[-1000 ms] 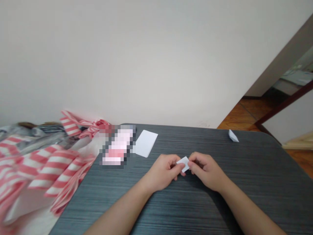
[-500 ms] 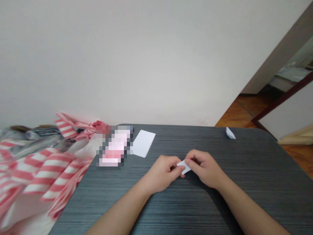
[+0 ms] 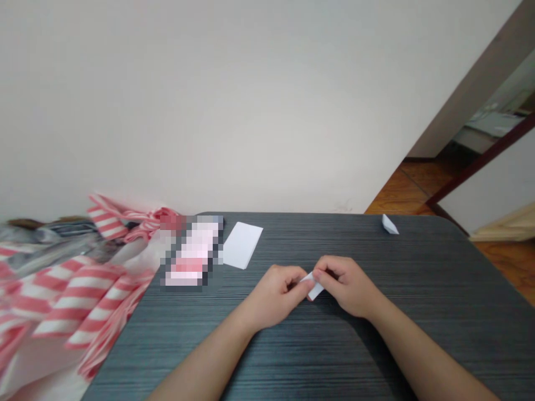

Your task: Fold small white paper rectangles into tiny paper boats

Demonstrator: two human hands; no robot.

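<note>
My left hand and my right hand meet over the middle of a dark grey striped table. Both pinch a small folded piece of white paper between fingertips, just above the tabletop. Most of that paper is hidden by my fingers. A flat white paper slip lies further back to the left. A small folded white paper shape sits near the table's far right edge.
A blurred pink and white object lies at the table's far left. Red and white striped cloth is piled left of the table. A pale wall stands behind, with wooden floor and a doorway at right.
My hands have drawn closer together around the small paper, covering more of it. The view has shifted slightly, so everything sits a little further left.
</note>
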